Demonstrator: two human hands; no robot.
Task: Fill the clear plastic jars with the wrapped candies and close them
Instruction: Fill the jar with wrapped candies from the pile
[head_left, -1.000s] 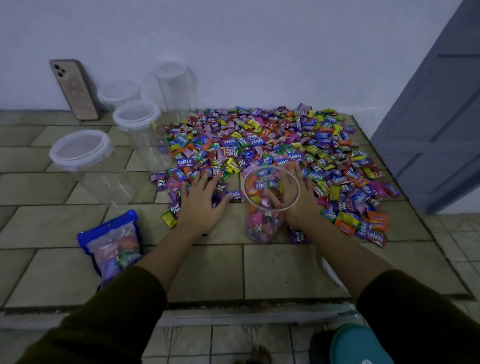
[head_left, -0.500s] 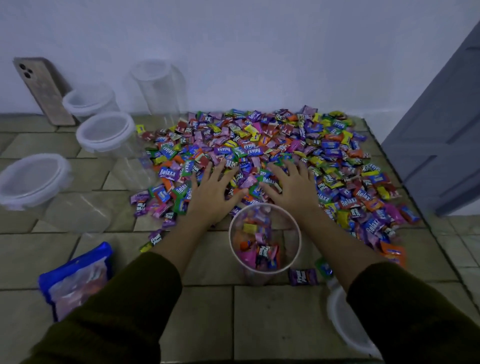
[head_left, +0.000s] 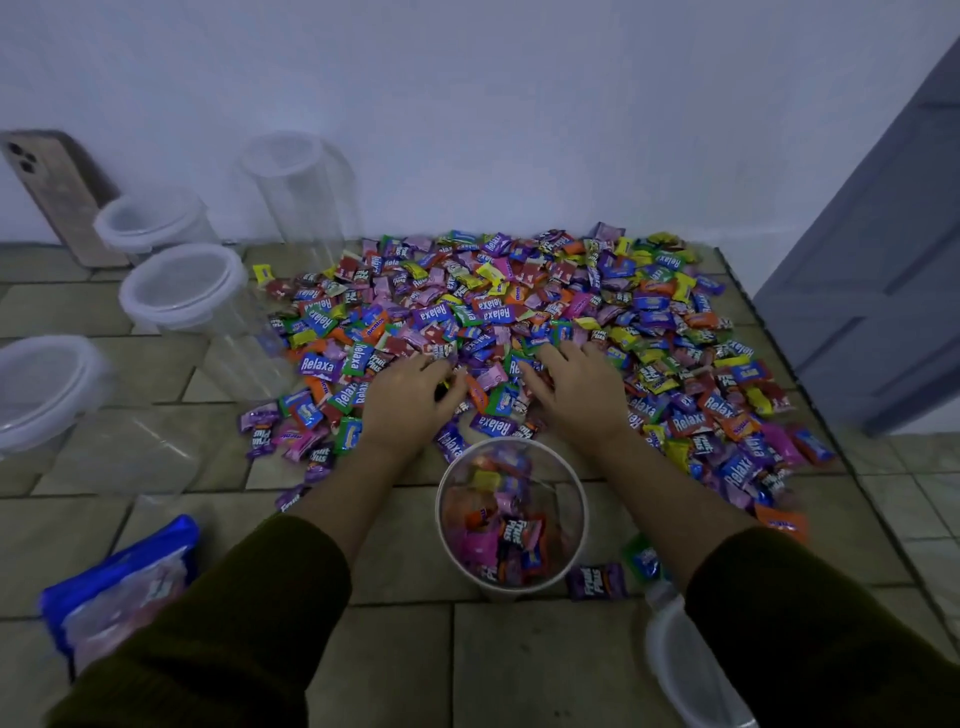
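A wide pile of wrapped candies (head_left: 519, 312) in many colours covers the tiled floor against the wall. An open clear jar (head_left: 441, 512) stands upright just in front of the pile, between my forearms, with a shallow layer of candies at its bottom. My left hand (head_left: 408, 402) lies on the pile's near edge, its fingers curled round some candies. My right hand (head_left: 579, 395) lies beside it, just right of centre, its fingers bent down into the candies and gathering them. Both hands are a little beyond the jar's mouth.
Three lidded clear jars (head_left: 182, 291) and a taller open jar (head_left: 296, 171) stand at the left. A phone (head_left: 57, 192) leans on the wall. A blue candy bag (head_left: 119, 587) lies at the near left, a loose lid (head_left: 685, 670) at the near right. A grey door (head_left: 883, 286) is on the right.
My right hand left the jar's mouth and both hands reached into the pile. Their fingers, spread flat half a second ago, now curl round candies. The view has moved closer.
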